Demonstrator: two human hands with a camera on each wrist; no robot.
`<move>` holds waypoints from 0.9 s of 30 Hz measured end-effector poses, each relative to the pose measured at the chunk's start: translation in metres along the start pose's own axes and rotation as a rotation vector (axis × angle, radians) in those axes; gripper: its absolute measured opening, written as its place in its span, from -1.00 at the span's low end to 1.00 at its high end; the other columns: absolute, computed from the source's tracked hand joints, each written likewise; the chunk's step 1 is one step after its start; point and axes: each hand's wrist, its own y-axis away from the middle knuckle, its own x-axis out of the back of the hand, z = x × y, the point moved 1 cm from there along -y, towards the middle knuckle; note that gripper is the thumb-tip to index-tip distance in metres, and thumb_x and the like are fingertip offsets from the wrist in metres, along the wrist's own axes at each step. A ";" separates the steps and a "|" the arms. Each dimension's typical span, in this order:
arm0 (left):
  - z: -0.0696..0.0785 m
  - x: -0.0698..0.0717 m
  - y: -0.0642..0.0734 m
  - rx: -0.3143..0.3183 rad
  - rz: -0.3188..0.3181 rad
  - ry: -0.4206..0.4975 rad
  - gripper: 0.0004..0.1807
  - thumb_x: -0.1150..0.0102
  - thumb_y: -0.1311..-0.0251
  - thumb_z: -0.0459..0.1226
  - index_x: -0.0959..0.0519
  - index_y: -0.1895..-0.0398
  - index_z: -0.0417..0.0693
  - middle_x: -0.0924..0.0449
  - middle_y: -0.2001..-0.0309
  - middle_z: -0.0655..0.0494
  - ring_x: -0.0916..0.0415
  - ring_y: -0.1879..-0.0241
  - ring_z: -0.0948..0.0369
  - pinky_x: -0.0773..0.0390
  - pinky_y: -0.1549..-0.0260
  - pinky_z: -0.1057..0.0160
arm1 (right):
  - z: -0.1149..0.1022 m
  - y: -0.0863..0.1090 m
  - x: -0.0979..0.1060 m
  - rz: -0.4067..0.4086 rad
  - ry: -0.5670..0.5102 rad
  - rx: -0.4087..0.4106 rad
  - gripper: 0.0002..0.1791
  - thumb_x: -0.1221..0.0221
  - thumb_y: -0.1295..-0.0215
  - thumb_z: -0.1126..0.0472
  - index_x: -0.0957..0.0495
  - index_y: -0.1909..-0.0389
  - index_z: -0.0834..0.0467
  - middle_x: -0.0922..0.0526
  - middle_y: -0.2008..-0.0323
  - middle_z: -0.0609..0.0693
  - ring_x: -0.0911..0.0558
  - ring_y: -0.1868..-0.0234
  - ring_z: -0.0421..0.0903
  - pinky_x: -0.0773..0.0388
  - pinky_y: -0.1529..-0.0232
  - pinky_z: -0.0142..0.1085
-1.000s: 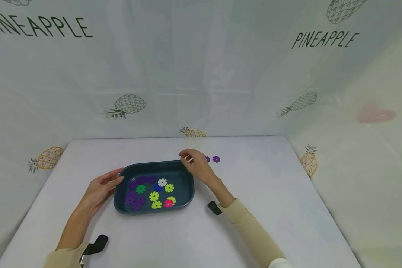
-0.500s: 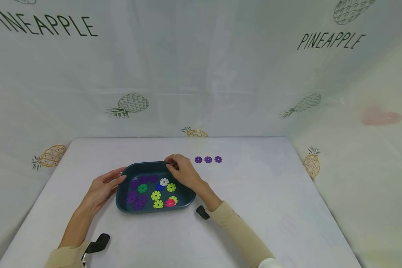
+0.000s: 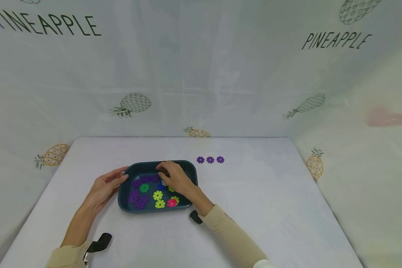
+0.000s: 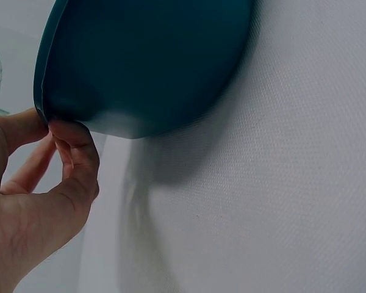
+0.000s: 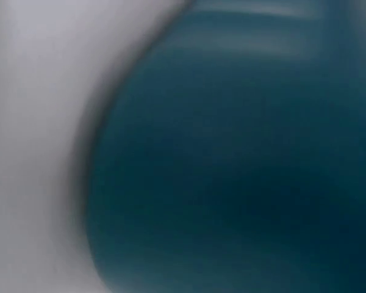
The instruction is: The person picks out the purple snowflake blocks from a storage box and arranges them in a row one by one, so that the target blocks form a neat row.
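My left hand (image 3: 104, 188) pinches the left rim of a dark teal tray (image 3: 189, 172); in the left wrist view, thumb and fingers (image 4: 75, 149) meet on the tray's edge. Flower-shaped plastic discs lie in the tray: several purple ones (image 3: 141, 202), a green one (image 3: 144, 188), several yellow ones (image 3: 158, 195), a pink one (image 3: 172, 203), and a blue one (image 3: 160, 186). My right hand (image 3: 175, 179) is over the tray, its bent fingers slightly parted near the far purple discs, and it partly hides a white disc (image 3: 164, 183). Only blurred tray and tabletop show in the right wrist view.
Three purple discs (image 3: 210, 159) lie in a row on the white table (image 3: 254, 208), right of and beyond the tray. A pineapple-printed curtain (image 3: 221, 74) hangs behind the table. Black wrist mounts (image 3: 100, 242) stick out near the sleeves.
The right hand has moved left from beside the purple row, across the tray's far rim, to above the discs inside. Three purple discs now show fully. The left hand keeps its grip.
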 end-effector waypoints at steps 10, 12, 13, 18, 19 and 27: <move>0.000 -0.004 -0.003 0.010 -0.007 0.012 -0.23 -0.31 -0.35 0.04 -0.35 -0.54 -0.03 -0.41 -0.06 0.28 -0.43 0.03 0.39 -0.52 0.11 0.47 | 0.002 0.001 -0.010 -0.050 0.107 0.016 -0.75 -0.21 -0.48 0.34 -0.63 -0.11 0.29 -0.67 0.01 0.11 -0.63 -0.01 -0.06 -0.53 -0.09 -0.38; 0.000 -0.004 -0.003 0.016 -0.004 -0.001 -0.22 -0.31 -0.35 0.06 -0.34 -0.54 -0.02 -0.40 -0.10 0.26 -0.43 0.02 0.40 -0.51 0.10 0.49 | 0.002 0.000 -0.012 -0.068 0.132 0.020 -0.74 -0.21 -0.47 0.34 -0.63 -0.11 0.29 -0.67 0.00 0.11 -0.62 -0.03 -0.06 -0.51 -0.11 -0.38; 0.000 -0.004 -0.003 0.020 -0.004 -0.007 -0.21 -0.30 -0.35 0.07 -0.33 -0.55 -0.01 -0.39 -0.13 0.25 -0.42 0.00 0.41 -0.51 0.10 0.50 | 0.002 0.000 -0.013 -0.079 0.146 0.022 -0.73 -0.21 -0.47 0.34 -0.63 -0.12 0.29 -0.67 -0.01 0.10 -0.62 -0.04 -0.07 -0.51 -0.13 -0.38; 0.000 -0.002 -0.001 0.031 -0.002 -0.034 -0.19 -0.28 -0.35 0.11 -0.31 -0.56 0.01 -0.33 -0.24 0.17 -0.40 -0.05 0.42 -0.49 0.08 0.53 | 0.003 -0.002 -0.018 -0.149 0.229 0.012 -0.69 -0.21 -0.48 0.32 -0.62 -0.18 0.26 -0.64 -0.11 0.09 -0.57 -0.14 -0.06 -0.45 -0.21 -0.37; 0.000 -0.001 0.000 0.030 -0.002 -0.034 -0.19 -0.28 -0.35 0.11 -0.31 -0.56 0.00 -0.33 -0.25 0.16 -0.40 -0.06 0.41 -0.49 0.08 0.53 | 0.003 -0.002 -0.019 -0.162 0.243 0.008 -0.68 -0.21 -0.49 0.30 -0.61 -0.19 0.25 -0.63 -0.13 0.09 -0.56 -0.14 -0.06 -0.45 -0.21 -0.37; -0.001 0.000 -0.001 0.031 -0.012 -0.004 -0.23 -0.30 -0.35 0.08 -0.35 -0.54 0.02 -0.40 -0.11 0.31 -0.40 -0.03 0.42 -0.50 0.08 0.52 | 0.003 -0.001 -0.022 -0.200 0.288 -0.012 -0.68 -0.26 -0.47 0.21 -0.64 -0.18 0.17 -0.59 -0.12 0.04 -0.49 -0.10 -0.08 -0.44 -0.16 -0.40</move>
